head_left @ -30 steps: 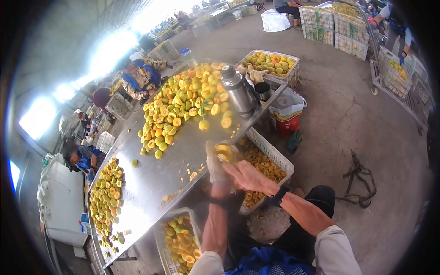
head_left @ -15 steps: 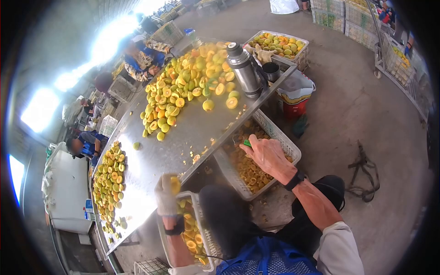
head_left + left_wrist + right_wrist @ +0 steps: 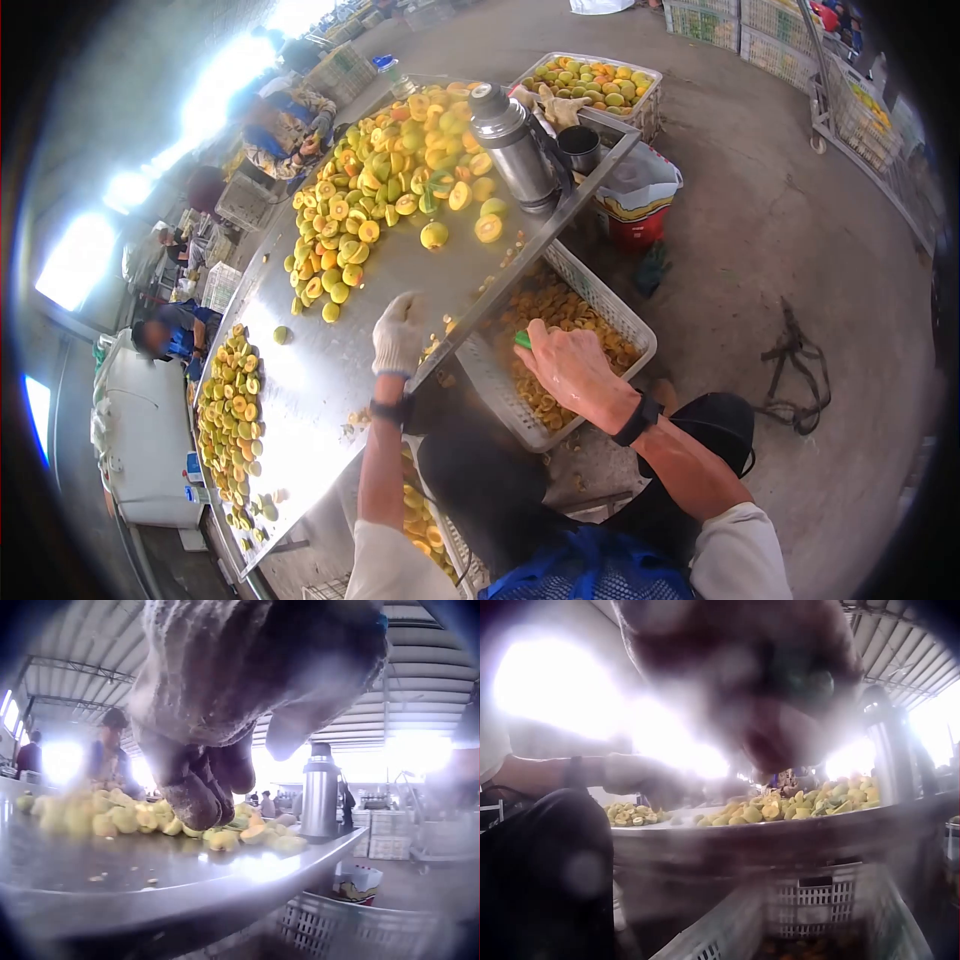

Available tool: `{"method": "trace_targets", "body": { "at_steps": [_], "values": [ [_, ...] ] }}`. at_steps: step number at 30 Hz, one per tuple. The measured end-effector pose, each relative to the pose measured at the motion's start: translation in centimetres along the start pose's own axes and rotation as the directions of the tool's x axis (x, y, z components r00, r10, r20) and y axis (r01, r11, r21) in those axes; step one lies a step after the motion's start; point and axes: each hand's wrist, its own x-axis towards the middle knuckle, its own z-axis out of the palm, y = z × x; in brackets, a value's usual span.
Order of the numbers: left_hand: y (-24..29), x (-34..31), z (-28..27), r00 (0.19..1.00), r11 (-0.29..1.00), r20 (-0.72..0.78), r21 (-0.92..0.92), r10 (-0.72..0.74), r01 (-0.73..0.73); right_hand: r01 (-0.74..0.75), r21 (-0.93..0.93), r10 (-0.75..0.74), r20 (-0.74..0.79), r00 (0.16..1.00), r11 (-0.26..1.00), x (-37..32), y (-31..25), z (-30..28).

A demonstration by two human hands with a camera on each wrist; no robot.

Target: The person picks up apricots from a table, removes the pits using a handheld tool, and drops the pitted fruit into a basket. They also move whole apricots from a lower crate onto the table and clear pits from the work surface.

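Since the frame half a second ago, we see that the gloved left grip (image 3: 400,335) has moved up from over the crate of fruit halves (image 3: 450,512) at the person's left to the near edge of the metal worktop (image 3: 335,385), while the right grip (image 3: 575,372) stays above the crate of orange-brown scraps (image 3: 603,293). We find the left grip released, its fingers bent loosely downward above the worktop in the left wrist view. The right one is clenched around a green handle (image 3: 522,340); we see only its end beyond the fingers, and cannot tell what tool it belongs to. Ahead of the left grip, well apart from it, we have a large pile of yellow-green stone fruit (image 3: 370,190), many pieces cut open. We make out a smaller fruit pile (image 3: 230,410) along the worktop's left side. A steel vacuum flask (image 3: 520,160) stands upright near the right edge, a dark cup (image 3: 579,148) just beside it. Beyond that corner sits another crate of fruit (image 3: 650,112), and we notice a red container (image 3: 638,232) on the floor near the scraps.
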Motion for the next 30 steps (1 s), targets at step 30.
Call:
{"method": "trace_targets", "body": {
  "at_steps": [30],
  "values": [
    [15.6, -8.3, -1.3, 0.931, 0.358, 0.355, -0.883, 0.087, 0.303, 0.1, 0.436, -0.061, -0.102, 0.993, 0.895, -0.1, -4.7, -3.1]
  ]
}}
